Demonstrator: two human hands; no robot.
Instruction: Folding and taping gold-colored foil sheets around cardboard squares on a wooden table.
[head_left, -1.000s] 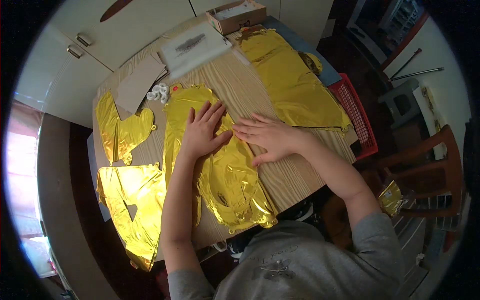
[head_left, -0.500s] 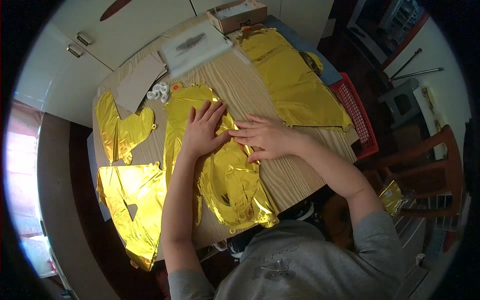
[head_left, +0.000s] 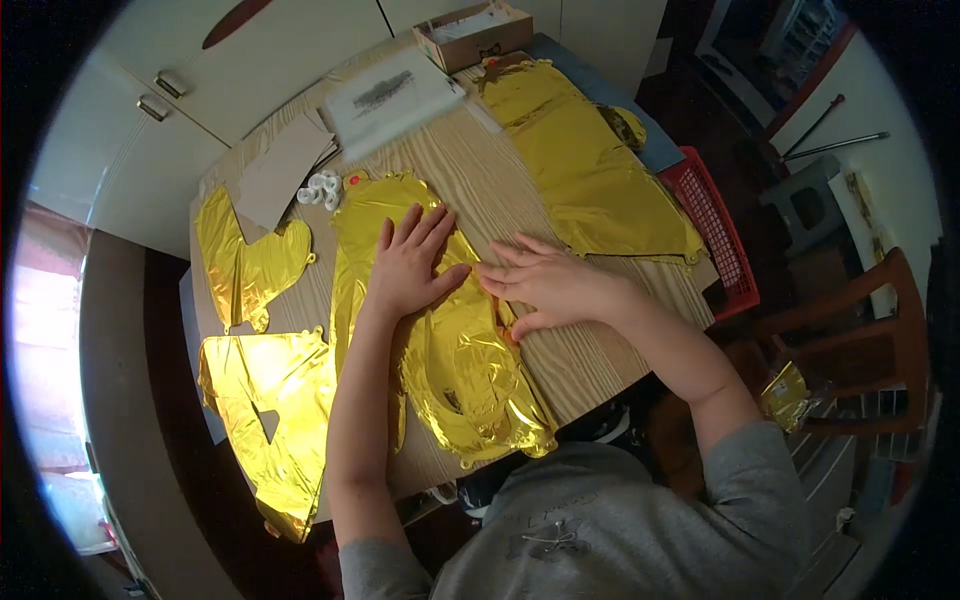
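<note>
A flat gold foil balloon (head_left: pixel 465 350) lies wrinkled on the wood-grain table (head_left: pixel 590 345) in front of me, a small red mark at its far end. My left hand (head_left: pixel 408 268) rests palm down on it, fingers spread. Beside its right edge, my right hand (head_left: pixel 552 285) is laid out with fingers apart, the fingertips at the foil's edge. Neither hand grips anything. To the left lie a curved gold foil piece (head_left: pixel 262 262) and a gold foil balloon with a small triangular opening (head_left: pixel 290 375). A larger gold foil balloon (head_left: pixel 590 165) is spread at the far right.
Small white rolls (head_left: pixel 320 188) sit by stacked cardboard sheets (head_left: pixel 280 175). A white sheet with a dark smudge (head_left: pixel 395 105) and an open cardboard box (head_left: pixel 475 45) are at the back. A red plastic basket (head_left: pixel 718 230) and a brown chair (head_left: pixel 890 330) stand right.
My right hand has shifted slightly right, opening a small gap from my left thumb. My left hand stays in place on the foil.
</note>
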